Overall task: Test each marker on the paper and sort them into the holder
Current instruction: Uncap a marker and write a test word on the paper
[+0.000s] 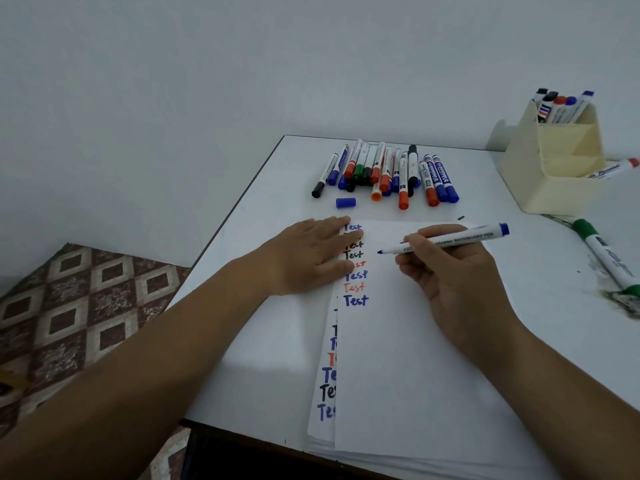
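My right hand (446, 268) grips an uncapped blue whiteboard marker (457, 239), its tip just above the white paper (415, 358), to the right of a column of "Test" words. My left hand (304, 254) lies flat with straight fingers, pressing the paper's upper left edge and covering part of the words. The marker's blue cap (345, 202) lies loose above the paper. Several capped markers (384, 171) are piled at the table's far side. A cream holder (554, 157) at the far right has several markers (561, 105) standing in its back compartment.
A red-capped marker (613, 169) lies beside the holder. A green marker (606, 258) rests on the table's right side near a dark smudge. The white table (259, 358) ends at my left, with patterned floor (79, 306) below. More written sheets lie under the top paper.
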Demonstrator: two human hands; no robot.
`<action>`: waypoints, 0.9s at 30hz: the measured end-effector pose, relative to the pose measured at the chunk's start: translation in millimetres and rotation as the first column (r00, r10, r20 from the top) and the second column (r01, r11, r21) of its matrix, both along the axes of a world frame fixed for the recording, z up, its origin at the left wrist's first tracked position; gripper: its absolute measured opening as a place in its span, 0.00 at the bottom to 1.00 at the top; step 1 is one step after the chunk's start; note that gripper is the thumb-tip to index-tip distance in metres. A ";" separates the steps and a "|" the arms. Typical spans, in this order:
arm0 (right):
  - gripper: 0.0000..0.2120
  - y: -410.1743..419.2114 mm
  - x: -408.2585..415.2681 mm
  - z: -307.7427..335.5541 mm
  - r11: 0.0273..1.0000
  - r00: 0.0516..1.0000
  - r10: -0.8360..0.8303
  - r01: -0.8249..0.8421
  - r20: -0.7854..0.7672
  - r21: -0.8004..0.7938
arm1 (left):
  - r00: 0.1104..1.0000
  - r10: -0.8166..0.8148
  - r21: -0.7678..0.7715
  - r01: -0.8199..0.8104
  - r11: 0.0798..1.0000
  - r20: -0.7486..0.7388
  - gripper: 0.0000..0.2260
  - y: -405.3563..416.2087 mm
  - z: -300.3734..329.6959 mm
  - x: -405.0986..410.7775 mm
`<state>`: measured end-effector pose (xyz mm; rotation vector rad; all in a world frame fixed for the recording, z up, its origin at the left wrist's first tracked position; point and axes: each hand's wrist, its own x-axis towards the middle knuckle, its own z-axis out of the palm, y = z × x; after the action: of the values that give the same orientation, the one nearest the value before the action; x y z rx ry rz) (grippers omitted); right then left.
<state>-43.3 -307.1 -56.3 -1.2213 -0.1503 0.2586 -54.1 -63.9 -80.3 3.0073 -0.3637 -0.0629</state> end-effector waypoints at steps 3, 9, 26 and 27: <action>0.07 -1.3 6.5 0.3 0.994 0.995 -0.002 0.013 -0.103 0.109 | 0.999 0.048 -0.162 -0.045 0.986 0.020 0.26 -0.8 3.9 -2.6; 0.06 -1.4 10.3 1.6 0.977 0.977 0.015 0.030 -0.211 0.210 | 0.940 0.330 -0.468 -0.251 0.848 0.093 0.17 -4.3 20.3 12.1; 0.06 -5.6 12.5 5.4 0.975 0.964 0.002 0.057 -0.265 0.215 | 0.876 0.428 -0.296 -0.357 0.886 0.223 0.13 -7.0 23.4 54.0; 0.07 -5.1 13.4 4.9 0.977 0.963 -0.001 0.058 -0.270 0.204 | 0.875 0.425 -0.333 -0.340 0.880 0.232 0.13 -7.0 24.2 50.3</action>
<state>-29.9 -312.2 -51.4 -0.9669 0.0753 0.3700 -3.8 -70.9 -56.1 2.7348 0.2026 0.4456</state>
